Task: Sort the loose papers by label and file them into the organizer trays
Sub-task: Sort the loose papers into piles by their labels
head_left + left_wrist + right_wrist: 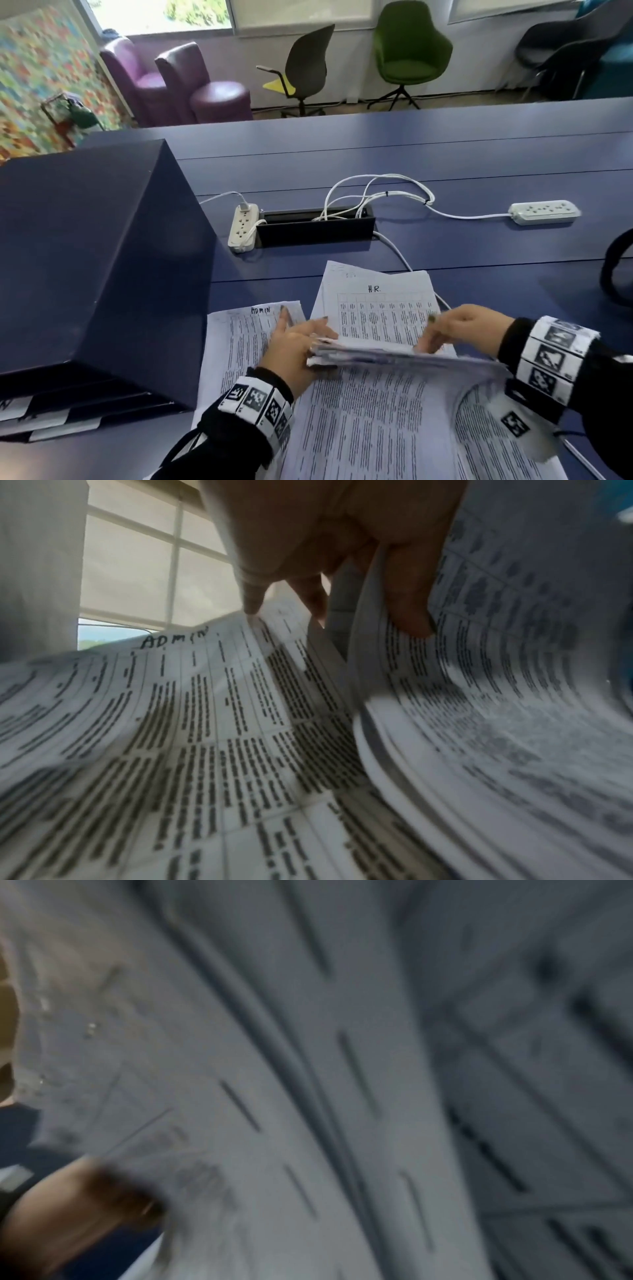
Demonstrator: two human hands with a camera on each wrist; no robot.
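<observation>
Paper stack [394,354] pinched by both grips, left [297,346] & right [459,330]; rt-wrist view blurred

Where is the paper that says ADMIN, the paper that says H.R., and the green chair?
ADMIN paper [239,329]: head view, upper printed part.
H.R. paper [380,308]: head view, table grid.
Green chair [409,44]: head view, backrest.

— Where are the papers?

— Three lots, all white sheets printed with tables. A sheet marked ADMIN [239,339] lies flat on the worktop, just right of the organizer. A small pile topped by a sheet marked H.R. [376,308] lies behind, slightly askew.

— And the rest?

— A thick stack [394,356] is lifted at its far edge, bending upward, its near part lying on the worktop.

— The organizer [85,257]?

— A dark blue box at the left, its stacked trays carrying white label strips.
</observation>
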